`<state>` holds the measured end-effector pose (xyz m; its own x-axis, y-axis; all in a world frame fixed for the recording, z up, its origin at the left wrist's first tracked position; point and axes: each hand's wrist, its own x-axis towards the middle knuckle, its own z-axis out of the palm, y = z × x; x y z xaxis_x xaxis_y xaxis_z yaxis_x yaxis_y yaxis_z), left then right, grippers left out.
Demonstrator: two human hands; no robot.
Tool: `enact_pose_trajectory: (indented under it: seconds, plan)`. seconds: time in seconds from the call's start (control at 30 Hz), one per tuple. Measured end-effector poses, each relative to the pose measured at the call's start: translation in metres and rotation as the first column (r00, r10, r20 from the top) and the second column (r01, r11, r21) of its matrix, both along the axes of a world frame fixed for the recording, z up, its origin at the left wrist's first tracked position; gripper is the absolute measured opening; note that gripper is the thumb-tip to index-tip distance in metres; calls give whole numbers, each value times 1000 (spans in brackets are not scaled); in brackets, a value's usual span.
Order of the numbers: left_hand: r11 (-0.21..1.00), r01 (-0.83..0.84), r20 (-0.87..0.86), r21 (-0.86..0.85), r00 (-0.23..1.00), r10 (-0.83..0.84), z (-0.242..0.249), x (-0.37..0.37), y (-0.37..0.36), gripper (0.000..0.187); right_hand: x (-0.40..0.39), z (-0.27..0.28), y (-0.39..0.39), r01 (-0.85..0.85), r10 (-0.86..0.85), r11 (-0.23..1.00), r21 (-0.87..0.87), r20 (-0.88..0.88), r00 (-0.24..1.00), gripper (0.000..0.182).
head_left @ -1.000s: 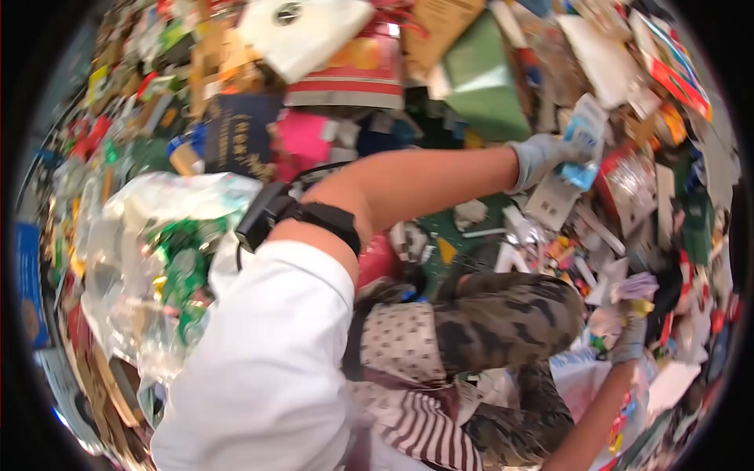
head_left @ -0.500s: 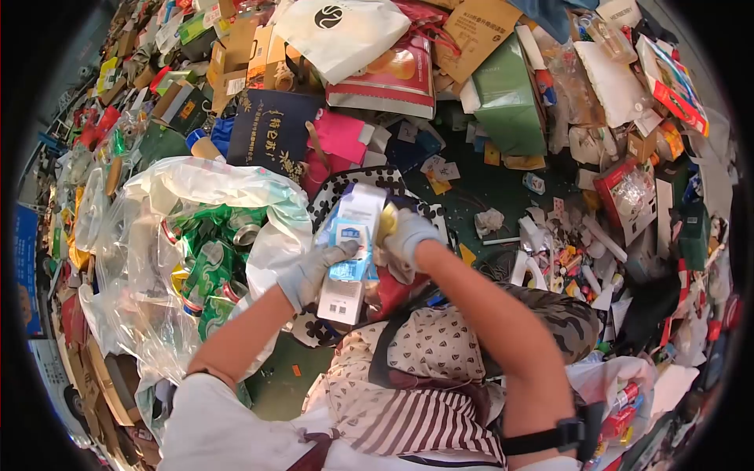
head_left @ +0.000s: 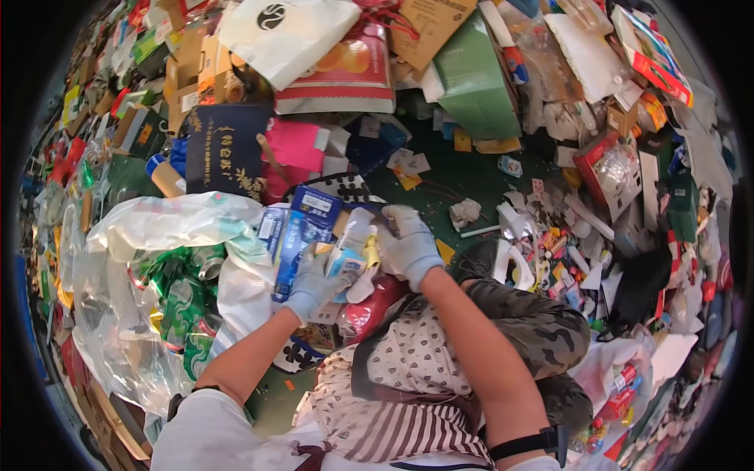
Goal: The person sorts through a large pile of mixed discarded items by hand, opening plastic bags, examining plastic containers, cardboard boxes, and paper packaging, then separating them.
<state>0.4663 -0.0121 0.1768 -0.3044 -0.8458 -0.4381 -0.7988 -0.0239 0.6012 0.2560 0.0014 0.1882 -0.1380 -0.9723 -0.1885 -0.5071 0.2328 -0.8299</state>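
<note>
My left hand [head_left: 316, 282], in a pale work glove, is closed around a small blue-and-white packet [head_left: 345, 263] over my lap. Close to its right is my gloved right hand [head_left: 410, 245], fingers curled beside crumpled whitish wrapping [head_left: 360, 228] and a yellow piece; what it grips is hidden. Blue printed packaging [head_left: 292, 243] lies just behind and left of my left hand. Below the hands a shiny red package [head_left: 373, 308] rests near a black-and-white patterned item [head_left: 338, 188].
A clear plastic bag [head_left: 118, 314] with green cans [head_left: 184, 310] stands at the left. A dark blue box [head_left: 224, 149], a red box [head_left: 345, 74] and a green box [head_left: 475, 78] lie ahead. Small scraps [head_left: 554, 275] cover the right; a bag with red items [head_left: 620, 392] is lower right.
The view has shifted, moving the surroundings leftward. The long white box in my left hand is no longer seen there; blue packaging now shows beside it, and my right hand's fingers are more visible.
</note>
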Motion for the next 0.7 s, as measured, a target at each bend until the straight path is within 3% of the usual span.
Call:
enact_pose_trajectory:
  seconds: [0.03, 0.07, 0.1, 0.13, 0.17, 0.2, 0.23, 0.3, 0.37, 0.4, 0.43, 0.5, 0.57, 0.63, 0.7]
  plan:
    - [1000, 15, -1, 8, 1000, -15, -3, 0, 2, 69, -1, 17, -1, 1, -145, 954, -299, -459, 876, 42]
    - [999, -4, -10, -37, 1000, 3, -5, -1, 5, 69, -3, 30, -4, -55, -227, 920, -388, -643, 732, 40]
    - [996, -20, -20, -83, 1000, 18, -8, -1, 7, 69, -5, 27, -8, -41, -235, 923, -382, -646, 726, 40]
    - [995, -24, -63, -98, 998, 18, -26, 3, 10, 71, -7, 22, -12, -24, 4, 999, -21, -681, 733, 39]
    - [996, -5, -67, -93, 998, -1, -41, 5, 11, 71, -10, 16, -15, -12, 236, 939, 342, -622, 746, 37]
    - [998, -58, -118, -15, 992, 56, -54, 4, 11, 71, -17, 2, -16, 32, 125, 947, 319, -459, 880, 34]
    - [996, -86, -158, -22, 984, 81, -59, 0, 9, 69, -28, -2, -21, 53, 108, 946, 320, -465, 879, 34]
    - [995, -96, -203, -25, 975, 89, -63, -13, 5, 68, -51, -6, -31, 154, -73, 975, 163, -419, 905, 29]
    - [993, -115, -193, -37, 975, 106, -41, -36, -8, 65, -73, -6, -35, 238, -181, 966, 100, -397, 900, 24]
    - [982, -16, -83, -190, 997, 0, -22, -54, -12, 62, -87, -7, -40, 278, -263, 960, -16, -385, 885, 21]
    - [982, -20, -81, -186, 997, 5, -26, -71, -19, 62, -100, -6, -43, 313, -340, 941, -132, -361, 868, 17]
    - [962, 71, -10, -264, 997, -76, -48, -106, -35, 62, -130, 2, -46, 319, -378, 925, -204, -426, 822, 14]
    - [917, 109, 102, -383, 992, -75, -71, -152, -47, 65, -160, 6, -44, 339, -380, 925, -175, -477, 792, 16]
    - [990, 111, 65, -92, 992, -106, -68, -196, -68, 74, -198, -16, -38, 390, -410, 909, -145, -478, 777, 21]
    - [977, 27, 43, -213, 999, -19, -86, -231, -74, 83, -235, -41, -31, 504, -495, 857, -108, -445, 746, 27]
